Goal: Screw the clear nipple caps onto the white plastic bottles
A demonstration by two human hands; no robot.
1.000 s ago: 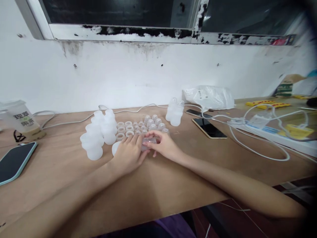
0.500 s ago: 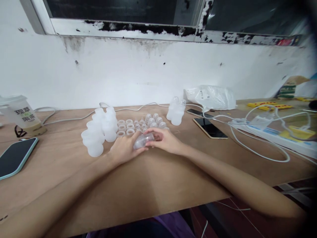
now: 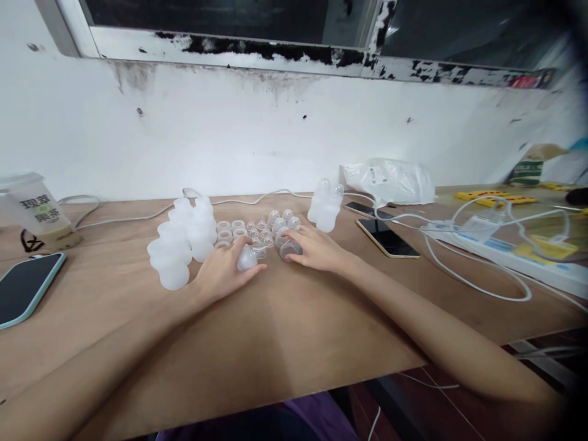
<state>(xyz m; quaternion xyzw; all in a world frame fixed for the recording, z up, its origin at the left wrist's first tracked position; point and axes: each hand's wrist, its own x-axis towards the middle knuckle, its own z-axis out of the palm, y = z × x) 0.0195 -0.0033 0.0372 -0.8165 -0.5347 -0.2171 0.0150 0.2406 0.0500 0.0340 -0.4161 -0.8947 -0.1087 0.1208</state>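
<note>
My left hand (image 3: 225,266) is wrapped round a small translucent feeding bottle (image 3: 247,259), lying tilted with its far end toward the teats. Its upper end blurs into the parts behind. My right hand (image 3: 316,248) grips a clear domed cap (image 3: 291,249) between thumb and fingers, at the near side of a group of similar clear caps (image 3: 278,223). Between the hands and slightly beyond them stand several clear teats (image 3: 261,225). Several whitish collar rings (image 3: 224,226) lie in rows left of the teats. A cluster of frosted bottle bodies (image 3: 174,275) stands left of my left hand.
Capped bottles (image 3: 326,217) stand right of the caps, before a white plastic bag (image 3: 390,180). Two dark phones (image 3: 388,237) and a power strip (image 3: 505,245) with looping white cables lie right. At left are a drink cup (image 3: 43,211) and another phone (image 3: 30,288).
My hands, earlier together on one clear-topped bottle, have drawn apart. The right hand has moved off to the right with the domed cap; the left keeps the bottle.
</note>
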